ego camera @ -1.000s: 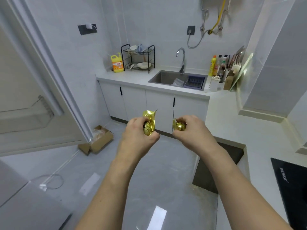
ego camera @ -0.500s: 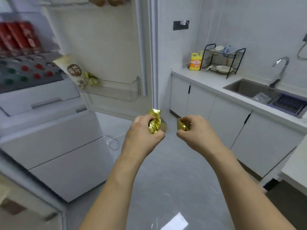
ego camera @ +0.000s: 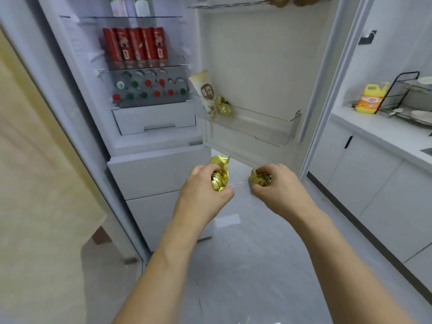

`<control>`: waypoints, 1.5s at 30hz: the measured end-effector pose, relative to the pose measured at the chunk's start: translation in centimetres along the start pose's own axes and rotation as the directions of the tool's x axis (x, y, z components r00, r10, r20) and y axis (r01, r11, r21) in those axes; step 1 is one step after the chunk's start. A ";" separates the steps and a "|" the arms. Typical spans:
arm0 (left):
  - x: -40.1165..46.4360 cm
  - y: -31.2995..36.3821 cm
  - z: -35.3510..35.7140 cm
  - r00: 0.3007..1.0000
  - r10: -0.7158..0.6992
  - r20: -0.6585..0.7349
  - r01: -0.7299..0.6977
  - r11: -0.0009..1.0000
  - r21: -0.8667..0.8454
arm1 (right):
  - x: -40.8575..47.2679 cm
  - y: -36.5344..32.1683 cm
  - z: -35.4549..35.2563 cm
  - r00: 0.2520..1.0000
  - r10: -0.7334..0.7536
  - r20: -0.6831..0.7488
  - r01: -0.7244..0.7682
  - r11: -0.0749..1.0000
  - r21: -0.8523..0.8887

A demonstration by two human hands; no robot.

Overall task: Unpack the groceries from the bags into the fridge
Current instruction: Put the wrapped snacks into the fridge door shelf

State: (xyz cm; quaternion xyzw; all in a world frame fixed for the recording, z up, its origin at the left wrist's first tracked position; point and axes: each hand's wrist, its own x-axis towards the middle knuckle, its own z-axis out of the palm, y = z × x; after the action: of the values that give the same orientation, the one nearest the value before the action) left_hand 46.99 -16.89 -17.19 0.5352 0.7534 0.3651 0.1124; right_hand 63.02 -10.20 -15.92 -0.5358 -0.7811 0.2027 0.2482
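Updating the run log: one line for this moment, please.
left hand: grips gold packet | right hand: grips gold packet | fridge door: open | door bin: holds similar gold packets

I have both bare forearms stretched forward side by side, my left hand [ego camera: 205, 188] and my right hand [ego camera: 278, 185] each curled tight, fingers and thumb closed around a small load.

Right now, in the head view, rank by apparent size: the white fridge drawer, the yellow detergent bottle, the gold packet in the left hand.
1. White fridge drawer, clearly largest.
2. Yellow detergent bottle and gold packet: alike; the packet is nearer and partly hidden by the left hand, so unranked.
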 end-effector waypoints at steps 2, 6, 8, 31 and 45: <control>0.7 -1.1 -1.1 1.000 -0.013 -0.015 0.013 1.000 0.012 | 0.8 -1.1 1.1 1.000 -0.015 0.013 0.015 1.000 0.009; 2.0 -2.7 -2.4 0.998 -0.028 -0.048 0.029 0.999 0.019 | 2.4 -2.9 2.6 0.998 -0.047 0.029 0.047 0.999 -0.001; 2.6 -3.2 -2.7 0.998 -0.032 -0.053 0.033 0.999 0.018 | 3.2 -3.6 3.1 0.998 -0.057 0.036 0.057 0.998 0.001; 20.3 0.2 -2.6 0.987 -0.008 -0.158 -0.013 0.991 -0.136 | 19.4 -5.1 -2.9 0.962 -0.238 -0.132 0.250 0.965 0.083; 36.3 7.3 -3.4 0.863 0.123 0.491 -0.236 0.956 0.177 | 29.8 -3.2 -3.8 0.991 0.117 0.064 -0.105 0.980 -0.166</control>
State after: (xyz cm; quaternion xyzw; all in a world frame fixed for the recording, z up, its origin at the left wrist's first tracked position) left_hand 35.78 15.05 -1.91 0.6857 0.6866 0.1419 0.1957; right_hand 53.92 16.79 -5.96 -0.5893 -0.7725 0.1713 0.1633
